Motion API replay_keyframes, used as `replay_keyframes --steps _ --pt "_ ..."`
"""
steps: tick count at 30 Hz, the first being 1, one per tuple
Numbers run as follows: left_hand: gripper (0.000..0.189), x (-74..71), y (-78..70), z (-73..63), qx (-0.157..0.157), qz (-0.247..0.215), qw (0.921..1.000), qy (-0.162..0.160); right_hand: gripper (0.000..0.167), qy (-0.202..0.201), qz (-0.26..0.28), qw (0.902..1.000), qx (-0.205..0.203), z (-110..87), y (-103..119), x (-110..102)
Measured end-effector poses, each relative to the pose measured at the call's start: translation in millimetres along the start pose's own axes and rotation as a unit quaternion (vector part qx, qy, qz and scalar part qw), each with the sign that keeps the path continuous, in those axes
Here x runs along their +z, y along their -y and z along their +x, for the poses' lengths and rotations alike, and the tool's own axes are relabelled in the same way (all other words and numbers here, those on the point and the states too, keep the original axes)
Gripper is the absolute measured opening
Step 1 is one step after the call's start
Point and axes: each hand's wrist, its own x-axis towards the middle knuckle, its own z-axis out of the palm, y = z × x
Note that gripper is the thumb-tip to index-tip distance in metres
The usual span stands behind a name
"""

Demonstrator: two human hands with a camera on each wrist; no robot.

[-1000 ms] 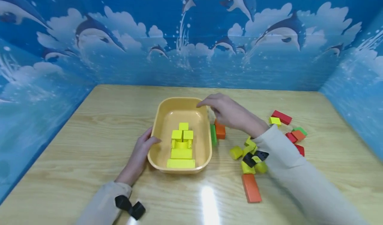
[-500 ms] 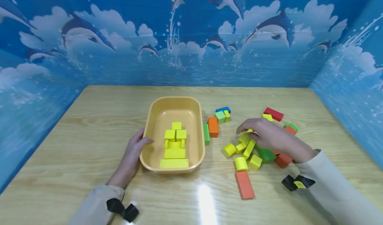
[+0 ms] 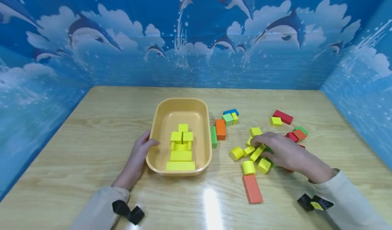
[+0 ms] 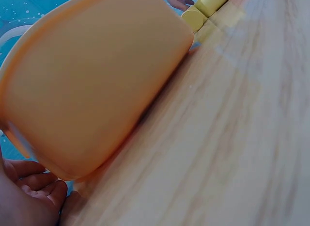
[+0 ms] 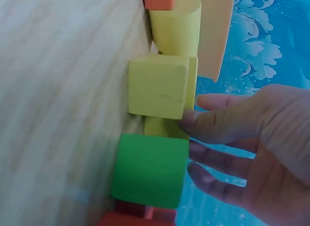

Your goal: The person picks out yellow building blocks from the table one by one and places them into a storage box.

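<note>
My left hand point(image 3: 136, 158) grips the left side of a tan plastic tub point(image 3: 154, 128), thumb over the rim and fingers outside. Inside the tub lies a stepped figure of yellow blocks point(image 3: 180, 155). My right hand point(image 3: 284, 151) reaches down into a loose group of yellow blocks, its thumb and fingertips at the upper end of a long yellow block point(image 3: 256, 154). In the right wrist view the thumb tip meets yellow wood behind a yellow cube point(image 5: 157, 88); whether the fingers pinch a block is hidden. A green block point(image 5: 151, 170) sits beside the fingers.
Near the pile are yellow cylinders point(image 3: 248, 167) and a salmon-red block point(image 3: 252, 189). A green block point(image 3: 213, 137) and an orange block point(image 3: 220, 129) stand close to the tub's right wall. Red blocks point(image 3: 283, 117) lie farther right. A dolphin-printed backdrop point(image 3: 196, 70) borders the table.
My right hand has moved from the tub's far right rim rightward and down to the yellow blocks, its fingertips lower now. My left hand stays on the tub. The head view has shifted slightly.
</note>
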Motion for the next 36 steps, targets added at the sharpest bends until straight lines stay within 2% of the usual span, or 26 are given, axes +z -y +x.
replay_keyframes --steps 5,7,11,14,22,29,36 --pt "0.063 0.3 1.5 0.6 0.002 -0.009 1.0 -0.001 0.029 0.03 0.022 0.9993 -0.009 5.3 1 -16" --pt "0.063 -0.2 1.3 1.2 0.005 -0.01 0.9999 -0.002 0.028 0.031 0.033 0.9989 -0.008 8.0 3 -26" --pt "0.062 -0.9 1.0 1.9 0.012 0.003 0.9998 -0.012 0.029 -0.004 0.044 0.9988 -0.023 20.8 11 -44" --pt "0.062 -0.8 1.8 1.8 0.013 0.008 0.9997 -0.018 0.032 -0.039 0.044 0.9971 -0.047 36.4 22 -49" --pt "0.063 1.8 1.6 -0.6 0.016 -0.002 0.9997 -0.016 0.033 -0.098 0.046 0.988 -0.11 75.1 58 -38" --pt "0.062 2.6 1.2 -0.9 0.015 -0.002 0.9997 -0.019 0.032 -0.125 0.034 0.9885 -0.077 113.3 82 -28" --pt "0.062 2.2 2.4 -1.0 0.014 0.002 0.9997 -0.02 0.027 -0.105 0.033 0.9928 -0.046 157.9 92 -14"
